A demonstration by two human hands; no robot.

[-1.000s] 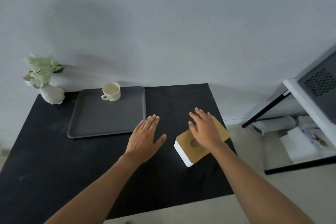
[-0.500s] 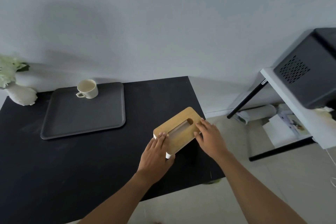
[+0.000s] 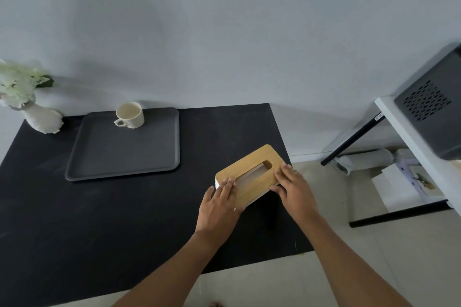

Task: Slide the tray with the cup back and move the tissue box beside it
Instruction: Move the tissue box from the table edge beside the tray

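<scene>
A dark grey tray (image 3: 119,154) lies at the back left of the black table, close to the wall. A cream cup (image 3: 131,115) stands on the tray's far edge, handle toward me. The tissue box (image 3: 252,164), white with a wooden lid and an oval slot, sits near the table's right edge, turned at an angle. My left hand (image 3: 219,203) grips its near-left end, fingers on the lid. My right hand (image 3: 294,188) holds its right end. The box looks slightly raised, with a dark shadow under it.
A white vase with pale flowers (image 3: 32,104) stands at the table's back left corner, left of the tray. A white shelf with a black device (image 3: 431,109) is off to the right. The black table (image 3: 99,219) ends just right of the box.
My left hand came over from near the tray and took the box's left end. My right hand shifted from the lid's top to its right end. The tray and cup stayed put.
</scene>
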